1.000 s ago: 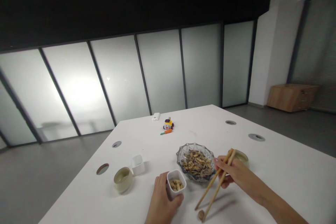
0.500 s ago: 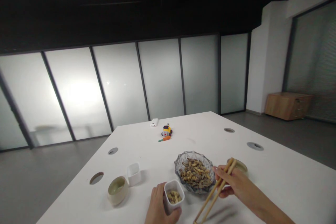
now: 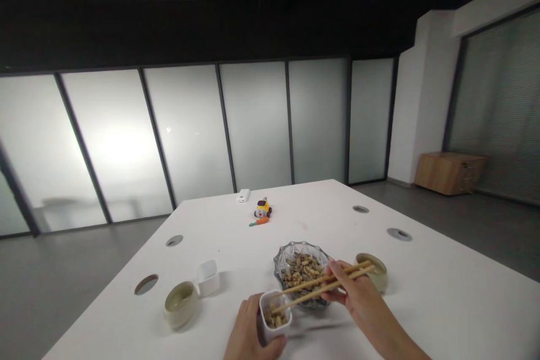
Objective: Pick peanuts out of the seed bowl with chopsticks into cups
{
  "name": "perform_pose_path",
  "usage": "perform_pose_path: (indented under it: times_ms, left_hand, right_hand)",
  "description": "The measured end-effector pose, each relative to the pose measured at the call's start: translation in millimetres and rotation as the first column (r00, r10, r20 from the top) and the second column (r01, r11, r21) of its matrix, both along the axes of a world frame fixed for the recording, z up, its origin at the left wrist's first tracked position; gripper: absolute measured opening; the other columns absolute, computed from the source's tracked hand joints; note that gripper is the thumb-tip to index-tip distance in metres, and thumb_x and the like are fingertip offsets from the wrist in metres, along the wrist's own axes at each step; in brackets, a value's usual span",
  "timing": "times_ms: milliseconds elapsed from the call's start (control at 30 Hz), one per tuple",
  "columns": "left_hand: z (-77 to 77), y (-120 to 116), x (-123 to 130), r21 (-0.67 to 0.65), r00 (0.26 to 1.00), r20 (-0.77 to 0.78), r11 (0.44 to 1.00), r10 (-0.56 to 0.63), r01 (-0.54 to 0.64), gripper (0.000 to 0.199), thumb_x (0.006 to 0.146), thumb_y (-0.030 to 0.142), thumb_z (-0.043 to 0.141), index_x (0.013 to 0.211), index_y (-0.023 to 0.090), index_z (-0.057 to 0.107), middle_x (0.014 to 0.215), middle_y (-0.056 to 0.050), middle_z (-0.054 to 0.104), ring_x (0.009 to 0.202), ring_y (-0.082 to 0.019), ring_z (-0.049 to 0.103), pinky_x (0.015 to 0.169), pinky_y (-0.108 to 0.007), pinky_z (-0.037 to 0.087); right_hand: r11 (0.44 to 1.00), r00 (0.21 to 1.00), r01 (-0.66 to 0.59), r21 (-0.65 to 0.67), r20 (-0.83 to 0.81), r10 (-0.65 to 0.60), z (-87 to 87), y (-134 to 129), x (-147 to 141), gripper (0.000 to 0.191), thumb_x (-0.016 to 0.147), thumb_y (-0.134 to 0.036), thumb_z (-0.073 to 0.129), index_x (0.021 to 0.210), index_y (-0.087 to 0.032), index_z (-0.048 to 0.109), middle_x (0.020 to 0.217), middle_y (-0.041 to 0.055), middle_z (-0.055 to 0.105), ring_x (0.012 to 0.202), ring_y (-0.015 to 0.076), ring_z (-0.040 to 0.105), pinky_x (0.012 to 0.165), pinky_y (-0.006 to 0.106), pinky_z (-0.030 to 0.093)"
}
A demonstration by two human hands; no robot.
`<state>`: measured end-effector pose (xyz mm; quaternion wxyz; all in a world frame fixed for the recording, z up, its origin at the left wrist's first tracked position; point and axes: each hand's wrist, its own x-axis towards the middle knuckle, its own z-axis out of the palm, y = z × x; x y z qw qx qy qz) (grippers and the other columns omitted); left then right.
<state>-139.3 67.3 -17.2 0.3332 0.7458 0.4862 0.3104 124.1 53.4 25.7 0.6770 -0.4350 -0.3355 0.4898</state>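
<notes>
My left hand [image 3: 250,331] is closed around a small white square cup [image 3: 275,315], which tilts a little toward me and has peanuts in its bottom. A pair of wooden chopsticks [image 3: 315,289] is gripped in my right hand [image 3: 353,299]. Their tips reach inside the cup, at the peanuts; I cannot tell whether they pinch one. Behind the chopsticks stands a clear scalloped glass bowl [image 3: 283,252] filled with sunflower seeds and peanuts. The right hand is over its right edge and hides part of it.
Left of the cup are a second white square cup [image 3: 208,278] and a beige ceramic bowl [image 3: 180,305]. Another beige bowl [image 3: 373,273] is beyond my right hand. Farther back lie a toy carrot [image 3: 260,221], a yellow toy car [image 3: 263,209] and a white box-shaped device [image 3: 243,196].
The chopsticks have swung from pointing down at the table to pointing left, with their tips now in the cup. My right hand has moved slightly left; my left hand still holds the cup.
</notes>
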Motion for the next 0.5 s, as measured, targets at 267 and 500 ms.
perform_pose_path:
  times_ms: [267, 500]
  left_hand:
    - [4.5, -6, 0, -0.036, 1.000, -0.006, 0.999, 0.011, -0.011, 0.058, 0.069, 0.029, 0.069, 0.126, 0.017, 0.065, 0.123, -0.011, 0.069, 0.119, -0.032, 0.060, 0.108, -0.038, 0.045]
    - [11.6, -13, 3, -0.053, 0.999, 0.026, 0.998, 0.041, -0.039, 0.055, 0.069, 0.029, 0.069, 0.123, 0.017, 0.065, 0.121, -0.011, 0.070, 0.116, -0.031, 0.061, 0.106, -0.039, 0.046]
  right_hand:
    - [0.895, 0.694, 0.288, 0.341, 0.569, -0.441, 14.9, -9, 32, 0.054, 0.092, -0.073, 0.065, 0.076, -0.023, 0.077, 0.079, 0.0084, 0.075, 0.072, 0.0265, 0.074, 0.070, 0.041, 0.062]
    - [0.779, 0.373, 0.198, 0.595, 0.689, -0.622, 9.6, -9, 27, 0.042, 0.103, -0.056, 0.059, 0.080, -0.026, 0.076, 0.079, 0.0047, 0.074, 0.076, 0.0233, 0.071, 0.072, 0.037, 0.055]
